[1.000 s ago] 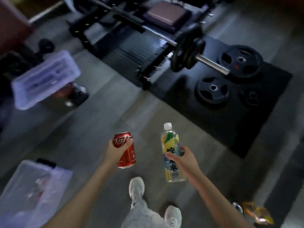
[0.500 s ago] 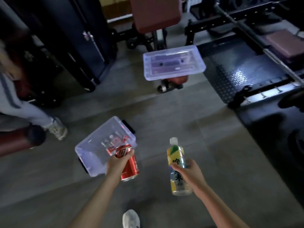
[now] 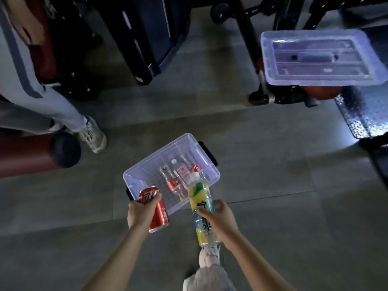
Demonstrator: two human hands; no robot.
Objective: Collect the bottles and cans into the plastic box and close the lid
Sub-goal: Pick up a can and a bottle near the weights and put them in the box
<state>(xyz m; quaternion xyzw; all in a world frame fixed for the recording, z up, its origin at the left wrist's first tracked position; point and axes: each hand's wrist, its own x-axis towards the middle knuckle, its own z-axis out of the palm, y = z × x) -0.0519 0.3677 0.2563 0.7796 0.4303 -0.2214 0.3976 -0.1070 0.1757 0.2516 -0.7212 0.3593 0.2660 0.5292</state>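
Clear plastic box (image 3: 134, 181) sits open on grey floor (image 3: 273, 206), just past both hands at approx 12 o'clock, tilted diagonally w/ black handles at its near-left and far-right ends. Inside: a few bottles and cans (image 3: 178, 177) lying flat, red labels showing; exact count can't be told.

L hand (image 3: 141, 213) is wrapped tight round a red can (image 3: 160, 215), fingers over its top rim, can tilted and overlapping box's near-left corner in view. R hand (image 3: 218, 217) is closed round the middle of a yellow-label bottle (image 3: 200, 198) w/ white cap, cap pointing to 12 o'clock over box's near-right edge. Whether either touches the box can't be told.

Lid (image 3: 319, 78), same clear plastic, lies upside down on a red-padded bench at approx 2 o'clock, well apart from box.

Other person's leg and pale sneaker (image 3: 93, 136) at 10 o'clock, beside a dark red roller pad (image 3: 31, 156). Dark gym frames along 12 o'clock edge. Wearer's own shoe (image 3: 210, 256) shows below the bottle at 6 o'clock.
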